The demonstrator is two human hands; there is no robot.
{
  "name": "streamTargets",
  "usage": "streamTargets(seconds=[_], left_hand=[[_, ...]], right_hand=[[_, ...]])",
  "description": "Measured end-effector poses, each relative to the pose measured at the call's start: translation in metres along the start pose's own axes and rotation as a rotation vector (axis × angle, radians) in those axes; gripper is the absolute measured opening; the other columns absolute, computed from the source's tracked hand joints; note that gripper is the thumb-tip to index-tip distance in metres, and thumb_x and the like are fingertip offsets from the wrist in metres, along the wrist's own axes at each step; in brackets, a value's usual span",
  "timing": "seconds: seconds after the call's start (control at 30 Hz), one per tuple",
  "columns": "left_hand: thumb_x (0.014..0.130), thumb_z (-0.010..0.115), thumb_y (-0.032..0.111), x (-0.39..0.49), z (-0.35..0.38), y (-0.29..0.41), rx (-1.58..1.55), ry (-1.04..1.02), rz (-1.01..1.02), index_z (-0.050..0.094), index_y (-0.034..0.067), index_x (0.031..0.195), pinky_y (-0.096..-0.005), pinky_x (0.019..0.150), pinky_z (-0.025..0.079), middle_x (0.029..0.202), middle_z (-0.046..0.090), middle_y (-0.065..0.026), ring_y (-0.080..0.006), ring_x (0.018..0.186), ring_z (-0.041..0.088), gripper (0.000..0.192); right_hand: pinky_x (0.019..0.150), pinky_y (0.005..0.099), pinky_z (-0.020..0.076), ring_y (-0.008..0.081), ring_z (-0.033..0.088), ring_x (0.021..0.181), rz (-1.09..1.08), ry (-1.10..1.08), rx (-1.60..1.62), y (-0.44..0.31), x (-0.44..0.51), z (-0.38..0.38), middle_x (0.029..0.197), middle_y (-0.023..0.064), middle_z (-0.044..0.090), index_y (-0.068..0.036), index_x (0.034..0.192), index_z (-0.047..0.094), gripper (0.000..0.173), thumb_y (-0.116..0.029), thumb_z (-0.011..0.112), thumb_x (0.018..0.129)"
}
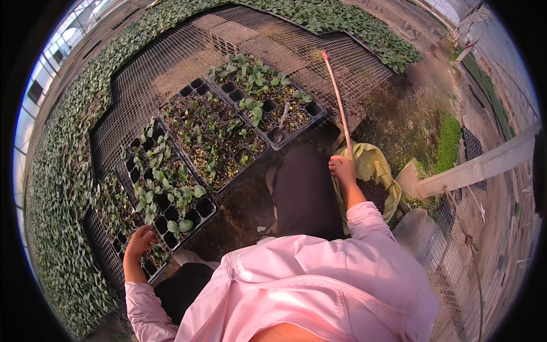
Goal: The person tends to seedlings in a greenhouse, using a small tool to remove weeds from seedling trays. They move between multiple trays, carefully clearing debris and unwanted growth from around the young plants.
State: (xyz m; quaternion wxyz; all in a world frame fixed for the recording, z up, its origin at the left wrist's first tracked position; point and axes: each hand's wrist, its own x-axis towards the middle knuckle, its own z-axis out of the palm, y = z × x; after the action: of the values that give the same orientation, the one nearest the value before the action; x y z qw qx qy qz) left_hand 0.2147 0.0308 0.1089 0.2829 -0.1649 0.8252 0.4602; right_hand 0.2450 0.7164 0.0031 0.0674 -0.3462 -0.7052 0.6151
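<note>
My left hand is at the near left, fingers curled over the corner of a black seedling tray; whether they grip a seedling is hidden. Beside it lies another cell tray with leafy seedlings and several bare cells. My right hand is by my knee, at the rim of a yellow sack with dark soil inside. A long pale stick rises right behind this hand; I cannot tell if the fingers hold it.
A middle tray holds small sprouts. In the far tray, a metal spoon stands in a front-corner cell. The trays rest on a wire mesh bench, ringed by dense seedlings. At right, a pale post slants across.
</note>
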Motion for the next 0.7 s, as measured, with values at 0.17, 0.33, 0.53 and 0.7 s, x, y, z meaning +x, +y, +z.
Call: streamTargets(seconds=[0.17, 0.33, 0.53, 0.7], left_hand=[[0.086, 0.053, 0.021, -0.007, -0.002, 0.006, -0.037, 0.044, -0.032, 0.045, 0.007, 0.123, -0.0248, 0.057, 0.045, 0.100, 0.057, -0.0054, -0.0140, 0.077, 0.058, 0.040], [0.086, 0.055, 0.024, -0.014, 0.001, 0.007, -0.026, 0.065, -0.037, 0.046, 0.007, 0.122, -0.0270, 0.060, 0.046, 0.101, 0.057, -0.0052, -0.0138, 0.077, 0.058, 0.041], [0.085, 0.055, 0.028, -0.025, -0.001, 0.012, 0.075, 0.124, 0.036, 0.045, 0.007, 0.123, -0.0291, 0.066, 0.046, 0.098, 0.058, -0.0065, -0.0147, 0.079, 0.058, 0.044], [0.085, 0.056, 0.028, -0.027, 0.001, 0.022, 0.130, 0.097, 0.176, 0.045, 0.004, 0.122, -0.0276, 0.064, 0.045, 0.092, 0.061, -0.0059, -0.0137, 0.078, 0.057, 0.046]], right_hand=[[0.064, 0.0261, 0.0467, 0.0172, 0.060, 0.072, -0.364, -0.447, -0.822, 0.085, -0.011, 0.020, 0.089, 0.0064, 0.060, -0.004, 0.105, 0.056, 0.025, -0.020, 0.051, 0.087], [0.066, 0.0262, 0.0465, 0.0173, 0.059, 0.074, -0.305, -0.388, -0.932, 0.099, -0.001, 0.028, 0.092, 0.0066, 0.060, -0.004, 0.106, 0.055, 0.024, -0.019, 0.050, 0.088], [0.068, 0.0262, 0.0463, 0.0174, 0.059, 0.076, -0.193, -0.271, -0.550, 0.069, -0.003, 0.025, 0.096, 0.0069, 0.059, -0.004, 0.107, 0.055, 0.024, -0.018, 0.049, 0.088], [0.070, 0.0263, 0.0461, 0.0175, 0.058, 0.079, -0.188, -0.256, 0.031, 0.023, -0.026, 0.009, 0.099, 0.0071, 0.059, -0.004, 0.108, 0.055, 0.024, -0.017, 0.049, 0.089]])
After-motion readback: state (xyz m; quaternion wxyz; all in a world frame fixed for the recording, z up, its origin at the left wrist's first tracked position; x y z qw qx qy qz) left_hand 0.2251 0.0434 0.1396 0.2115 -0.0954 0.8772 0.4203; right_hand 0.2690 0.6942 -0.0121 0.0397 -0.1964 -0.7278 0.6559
